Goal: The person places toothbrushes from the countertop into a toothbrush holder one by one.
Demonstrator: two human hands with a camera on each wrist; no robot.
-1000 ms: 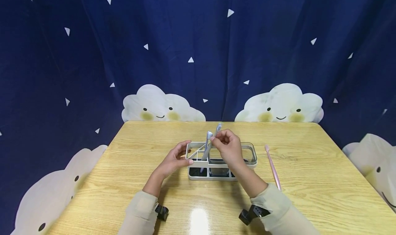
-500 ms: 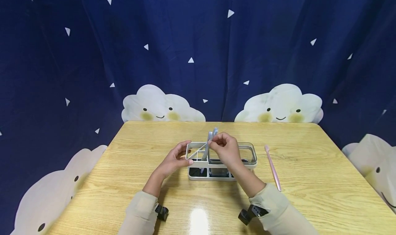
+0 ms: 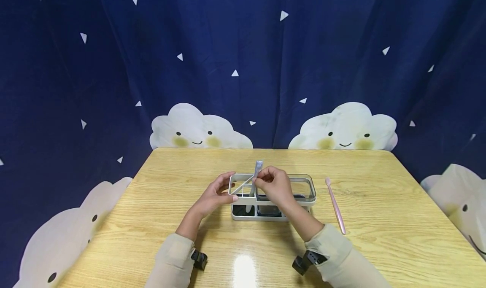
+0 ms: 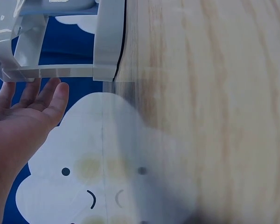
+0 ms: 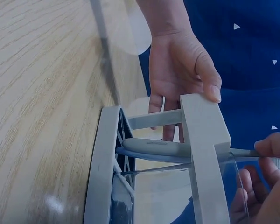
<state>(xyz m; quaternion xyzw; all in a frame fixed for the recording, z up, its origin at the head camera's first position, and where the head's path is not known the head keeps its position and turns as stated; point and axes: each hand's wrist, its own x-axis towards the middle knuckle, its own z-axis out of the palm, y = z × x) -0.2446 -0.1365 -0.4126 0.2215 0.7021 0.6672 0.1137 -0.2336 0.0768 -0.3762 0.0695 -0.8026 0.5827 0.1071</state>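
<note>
Over the middle of the white holder, my right hand pinches a grey toothbrush near its top, its handle reaching down into the left section. A second ago its head stood higher and further right; now it has sunk level with the bluish brush beside it, so I judge it all but seated. My left hand is spread round the holder's left end, thumb on the near rim, fingers toward the far side, seemingly steadying it. Further right, a pink toothbrush lies untouched on the table.
</note>
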